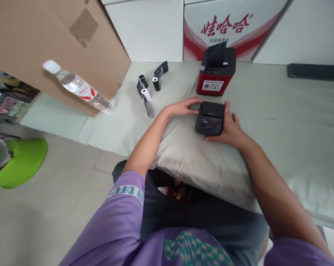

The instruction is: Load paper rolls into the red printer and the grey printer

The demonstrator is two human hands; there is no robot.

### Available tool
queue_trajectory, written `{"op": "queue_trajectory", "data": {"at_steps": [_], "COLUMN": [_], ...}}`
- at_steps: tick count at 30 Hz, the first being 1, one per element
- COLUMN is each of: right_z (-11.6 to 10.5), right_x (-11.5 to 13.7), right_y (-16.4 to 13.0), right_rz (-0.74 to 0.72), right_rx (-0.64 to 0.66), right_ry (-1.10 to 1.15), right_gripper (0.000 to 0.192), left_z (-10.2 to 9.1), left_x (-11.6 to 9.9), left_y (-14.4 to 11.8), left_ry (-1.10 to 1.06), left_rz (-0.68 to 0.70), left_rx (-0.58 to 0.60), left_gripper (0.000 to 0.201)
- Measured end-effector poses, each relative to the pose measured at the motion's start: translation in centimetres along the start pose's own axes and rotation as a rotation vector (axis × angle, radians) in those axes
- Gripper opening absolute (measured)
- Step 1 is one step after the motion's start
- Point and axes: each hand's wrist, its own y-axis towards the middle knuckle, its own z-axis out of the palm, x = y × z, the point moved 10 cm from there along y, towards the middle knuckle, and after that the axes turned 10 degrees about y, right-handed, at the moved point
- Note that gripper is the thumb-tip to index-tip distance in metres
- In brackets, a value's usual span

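Note:
A small black portable printer (pixel 210 119) with a dark, glossy window sits at the cloth-covered surface's near side. My right hand (pixel 230 127) grips it by the right side, fingers at the far corner and thumb along the near edge. From the left, my left hand (pixel 185 107) holds its edge between thumb and fingers. Just behind stands a red and black printer (pixel 215 75) with a dark strip (pixel 216 54) rising from its top. The underside of the portable printer is hidden.
Small paper rolls, including a white one (pixel 146 95) and a black one (pixel 156 84), lie to the left with curled dark strips. A water bottle (pixel 82 88) leans by a cardboard box (pixel 72 44). At the far right is a long black object (pixel 314 71); a green stool (pixel 25 162) stands lower left.

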Motion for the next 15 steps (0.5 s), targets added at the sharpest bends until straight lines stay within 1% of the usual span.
{"op": "queue_trajectory", "data": {"at_steps": [4, 10, 13, 15], "right_z": [0.14, 0.06, 0.01, -0.03], "right_x": [-0.03, -0.2, -0.12, -0.12], "right_y": [0.05, 0.09, 0.03, -0.02], "right_rz": [-0.029, -0.048, -0.042, -0.031], "right_rx": [-0.014, -0.02, -0.009, -0.012], "right_ry": [0.012, 0.016, 0.016, 0.012], "right_gripper": [0.171, 0.171, 0.17, 0.169], "left_z": [0.14, -0.07, -0.15, -0.46], "left_x": [0.3, -0.2, -0.42, -0.36], "left_y": [0.04, -0.32, -0.3, -0.22], "left_ry": [-0.041, -0.066, -0.08, -0.117], "left_rz": [-0.016, -0.041, -0.041, -0.037], "left_rx": [0.018, 0.001, -0.056, -0.142], "left_gripper": [0.083, 0.078, 0.071, 0.064]}}
